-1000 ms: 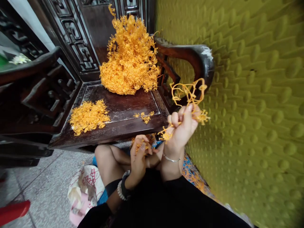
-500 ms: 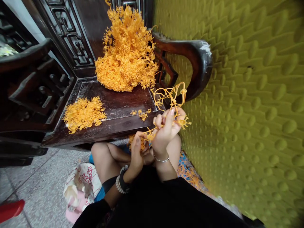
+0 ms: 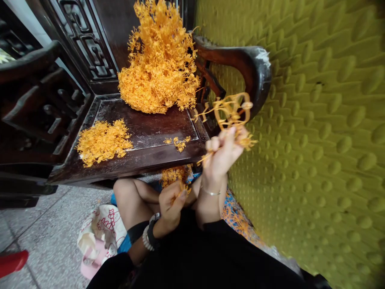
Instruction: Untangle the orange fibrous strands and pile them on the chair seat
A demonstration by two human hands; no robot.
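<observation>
My right hand (image 3: 223,154) is raised beside the chair arm and closed around an orange plastic sprue (image 3: 230,114) of small flower parts, its branches sticking up above my fingers. Lower down, over my bare knees, my left hand (image 3: 170,202) is pinched shut on a small orange plastic piece (image 3: 182,188). A tall heap of orange sprues (image 3: 159,64) leans at the back of the dark wooden chair seat (image 3: 150,132). A flatter pile of small orange pieces (image 3: 102,141) lies at the seat's front left, and a few loose bits (image 3: 178,143) lie near its front right edge.
A yellow-green padded wall (image 3: 315,128) with raised bumps fills the right side. The chair's curved armrest (image 3: 240,60) rises just behind my right hand. A pink and white slipper (image 3: 98,241) and a red object (image 3: 12,261) lie on the speckled grey floor.
My right hand has lifted the sprue up and to the right, away from my left hand. My left hand has dropped toward my lap with a small piece in its pinch.
</observation>
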